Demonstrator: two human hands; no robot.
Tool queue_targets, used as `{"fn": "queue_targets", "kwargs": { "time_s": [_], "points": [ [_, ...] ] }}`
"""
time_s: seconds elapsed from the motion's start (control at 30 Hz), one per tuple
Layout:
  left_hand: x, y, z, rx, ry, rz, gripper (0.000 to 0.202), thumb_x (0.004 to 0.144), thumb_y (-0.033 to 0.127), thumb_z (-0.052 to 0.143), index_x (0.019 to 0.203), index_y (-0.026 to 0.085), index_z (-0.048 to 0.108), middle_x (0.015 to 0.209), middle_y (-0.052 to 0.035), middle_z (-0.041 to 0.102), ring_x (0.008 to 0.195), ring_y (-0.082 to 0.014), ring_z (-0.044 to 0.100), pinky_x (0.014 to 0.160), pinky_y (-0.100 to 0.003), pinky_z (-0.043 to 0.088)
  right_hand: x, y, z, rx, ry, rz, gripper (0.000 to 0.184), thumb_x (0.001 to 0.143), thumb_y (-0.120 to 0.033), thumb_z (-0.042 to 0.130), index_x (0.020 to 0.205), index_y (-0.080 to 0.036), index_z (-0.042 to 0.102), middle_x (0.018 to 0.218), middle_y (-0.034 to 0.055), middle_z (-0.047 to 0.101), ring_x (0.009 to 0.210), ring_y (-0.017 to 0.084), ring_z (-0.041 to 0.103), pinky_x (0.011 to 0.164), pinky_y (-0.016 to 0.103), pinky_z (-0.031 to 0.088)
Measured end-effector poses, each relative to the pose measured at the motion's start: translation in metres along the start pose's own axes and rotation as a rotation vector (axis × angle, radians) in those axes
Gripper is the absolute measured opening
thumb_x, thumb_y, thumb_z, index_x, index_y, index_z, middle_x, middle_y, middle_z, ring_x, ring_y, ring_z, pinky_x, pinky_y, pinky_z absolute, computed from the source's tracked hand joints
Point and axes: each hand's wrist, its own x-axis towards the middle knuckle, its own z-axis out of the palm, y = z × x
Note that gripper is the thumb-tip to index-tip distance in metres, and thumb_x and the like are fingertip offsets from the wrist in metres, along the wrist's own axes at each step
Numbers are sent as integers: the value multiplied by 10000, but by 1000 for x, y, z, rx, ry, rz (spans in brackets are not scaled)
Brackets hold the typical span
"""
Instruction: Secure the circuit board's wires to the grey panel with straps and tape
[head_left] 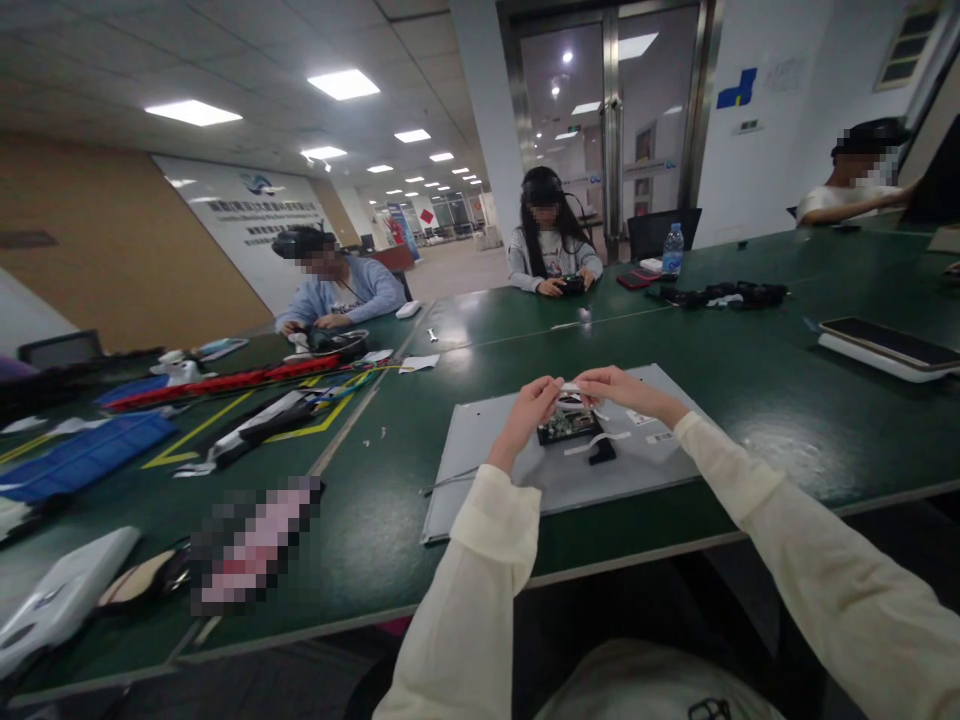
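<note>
My left hand (529, 408) and my right hand (613, 387) are raised together over a grey panel (487, 450) lying on the green table (750, 400). Both pinch the ends of a small white strip (571, 387), perhaps tape or a flat cable, stretched between their fingertips. Just below the hands a small circuit board (568, 427) rests on the panel, with a black part (601, 452) and a white strip (596, 441) beside it. Cream sleeves cover both my arms.
Three other people sit at the far side of the table. A water bottle (673, 249), black devices (724, 294) and a flat tablet-like device (889, 345) lie at the right. At the left are red tools (225, 382), a blue tray (82, 455) and white items.
</note>
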Motion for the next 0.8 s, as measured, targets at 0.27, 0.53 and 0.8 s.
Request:
{"fn": "queue_targets", "kwargs": {
  "time_s": [0.27, 0.53, 0.8],
  "points": [
    [-17, 6, -4, -231, -119, -15, 355, 743, 449, 667, 722, 172, 447, 521, 93, 337, 381, -15, 252, 402, -202, 139, -18, -1, 2, 189, 9, -18, 297, 830, -454, 597, 801, -166, 662, 691, 1, 518, 721, 145, 488, 776, 289, 395],
    [-19, 8, -10, -95, -206, -69, 295, 745, 398, 676, 791, 157, 511, 521, 76, 389, 436, -38, 312, 432, -198, 155, -21, 2, 2, -22, 38, 0, 375, 781, -528, 616, 720, -162, 671, 681, 7, 567, 712, 152, 496, 733, 295, 403],
    [-18, 5, -11, -36, -198, -77, 309, 741, 417, 688, 818, 148, 555, 576, 55, 444, 503, -56, 390, 473, -194, 219, -26, -12, 5, -60, 31, -16, 382, 782, -539, 612, 724, -170, 694, 697, 22, 599, 721, 159, 514, 704, 292, 408]
  ]
}}
